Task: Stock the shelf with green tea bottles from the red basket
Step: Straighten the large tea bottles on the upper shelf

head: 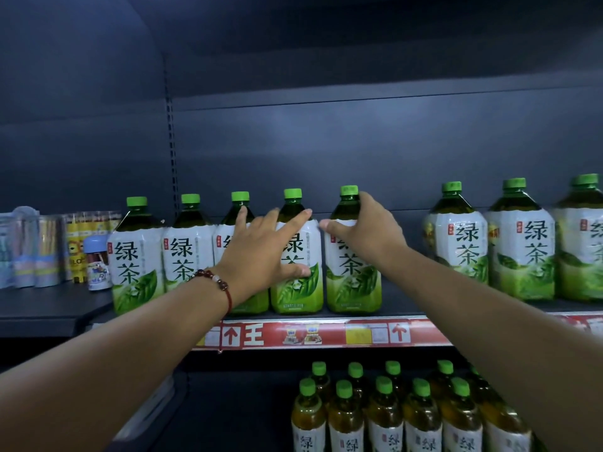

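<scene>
A row of green tea bottles with green caps and white-green labels stands on the dark shelf. My right hand grips the shoulder of the fifth bottle, which stands upright at the right end of the row. My left hand lies spread against the third bottle and the fourth bottle, fingers apart, thumb on the fourth bottle's label. The leftmost bottle stands free. The red basket is out of view.
A gap of bare shelf separates the row from three more green tea bottles on the right. A red price strip runs along the shelf edge. Smaller green tea bottles fill the shelf below. A blue-lidded jar and packaged goods stand left.
</scene>
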